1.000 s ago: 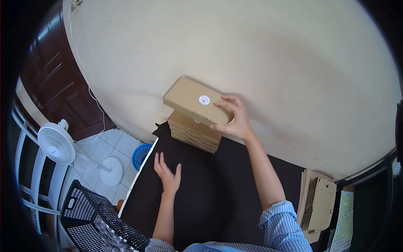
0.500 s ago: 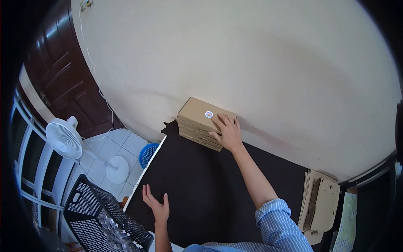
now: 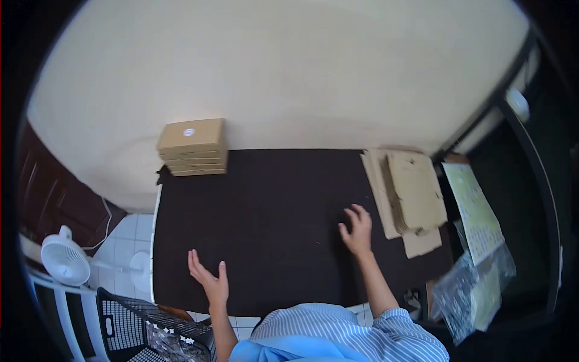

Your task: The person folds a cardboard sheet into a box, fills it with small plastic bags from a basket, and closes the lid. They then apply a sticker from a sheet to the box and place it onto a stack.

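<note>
My left hand hovers over the front left of the dark table, fingers apart and holding nothing. To the right, my right hand is also open above the table, its fingers slightly curled around nothing. Nearest to it lies a pile of flat, unfolded cardboard boxes at the table's right end. A stack of several closed cardboard boxes stands at the back left corner against the wall, with a round white sticker on the top one. Neither hand touches the boxes.
A black plastic basket holding star-patterned packets stands at the front left. Beyond the table's left edge is a white fan. Clear plastic bags and a green-yellow printed sheet hang at the right.
My right hand has left the top of the box stack and moved right, towards the flat cardboard. The view has turned right. My left hand stays open.
</note>
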The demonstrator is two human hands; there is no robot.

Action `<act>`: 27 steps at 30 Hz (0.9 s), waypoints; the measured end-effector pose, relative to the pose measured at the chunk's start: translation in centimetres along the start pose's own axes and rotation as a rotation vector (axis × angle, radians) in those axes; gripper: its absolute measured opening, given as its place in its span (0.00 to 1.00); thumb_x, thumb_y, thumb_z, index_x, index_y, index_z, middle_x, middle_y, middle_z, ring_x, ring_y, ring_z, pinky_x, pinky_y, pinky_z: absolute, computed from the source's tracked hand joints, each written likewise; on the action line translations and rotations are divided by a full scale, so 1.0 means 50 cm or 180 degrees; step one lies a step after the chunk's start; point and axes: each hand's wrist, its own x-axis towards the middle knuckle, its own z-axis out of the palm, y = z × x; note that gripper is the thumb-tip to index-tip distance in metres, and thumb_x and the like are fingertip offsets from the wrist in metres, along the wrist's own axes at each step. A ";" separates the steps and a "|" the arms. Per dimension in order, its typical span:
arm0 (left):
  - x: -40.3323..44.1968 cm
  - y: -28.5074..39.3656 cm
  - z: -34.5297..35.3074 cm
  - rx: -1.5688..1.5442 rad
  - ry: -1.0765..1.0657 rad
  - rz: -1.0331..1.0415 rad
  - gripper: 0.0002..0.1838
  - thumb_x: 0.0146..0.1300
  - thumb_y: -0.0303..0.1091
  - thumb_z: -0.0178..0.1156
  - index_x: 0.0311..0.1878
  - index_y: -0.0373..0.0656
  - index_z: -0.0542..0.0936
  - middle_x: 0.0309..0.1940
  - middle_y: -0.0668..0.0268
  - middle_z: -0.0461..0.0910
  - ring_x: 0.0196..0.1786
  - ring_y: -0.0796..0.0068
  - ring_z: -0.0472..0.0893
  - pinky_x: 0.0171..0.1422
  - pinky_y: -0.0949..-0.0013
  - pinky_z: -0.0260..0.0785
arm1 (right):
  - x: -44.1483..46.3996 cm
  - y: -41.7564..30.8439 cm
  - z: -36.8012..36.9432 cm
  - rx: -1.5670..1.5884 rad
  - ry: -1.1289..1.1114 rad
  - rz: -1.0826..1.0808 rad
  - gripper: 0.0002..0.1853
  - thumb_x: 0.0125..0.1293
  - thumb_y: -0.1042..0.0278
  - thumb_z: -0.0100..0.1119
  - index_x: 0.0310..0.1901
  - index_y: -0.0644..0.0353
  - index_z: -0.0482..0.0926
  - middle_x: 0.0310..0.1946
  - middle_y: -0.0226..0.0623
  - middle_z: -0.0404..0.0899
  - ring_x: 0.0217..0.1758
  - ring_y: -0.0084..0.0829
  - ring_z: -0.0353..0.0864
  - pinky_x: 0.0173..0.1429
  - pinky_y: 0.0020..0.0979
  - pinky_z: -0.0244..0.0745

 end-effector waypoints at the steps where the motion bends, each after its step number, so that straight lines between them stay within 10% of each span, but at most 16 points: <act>1: -0.017 0.010 0.004 0.0019 -0.0098 -0.0023 0.39 0.55 0.28 0.60 0.69 0.38 0.53 0.68 0.51 0.49 0.70 0.50 0.49 0.73 0.51 0.40 | -0.033 0.058 -0.041 -0.0295 0.0258 0.0198 0.24 0.48 0.69 0.65 0.50 0.60 0.74 0.55 0.46 0.68 0.61 0.48 0.65 0.63 0.47 0.60; 6: -0.096 0.065 0.032 -0.0031 -0.0428 -0.0008 0.40 0.55 0.30 0.60 0.69 0.41 0.52 0.69 0.52 0.48 0.70 0.51 0.49 0.72 0.51 0.42 | -0.116 0.242 -0.162 -0.0886 0.0836 0.1363 0.20 0.56 0.68 0.61 0.50 0.64 0.73 0.54 0.49 0.67 0.60 0.50 0.64 0.63 0.46 0.59; 27: -0.282 0.128 0.094 -0.0025 -0.0556 -0.0155 0.40 0.53 0.29 0.61 0.68 0.40 0.53 0.67 0.51 0.50 0.69 0.51 0.50 0.72 0.52 0.44 | -0.019 0.365 -0.224 -0.0309 0.0349 0.1395 0.10 0.58 0.64 0.58 0.32 0.62 0.81 0.29 0.43 0.78 0.34 0.43 0.80 0.41 0.38 0.74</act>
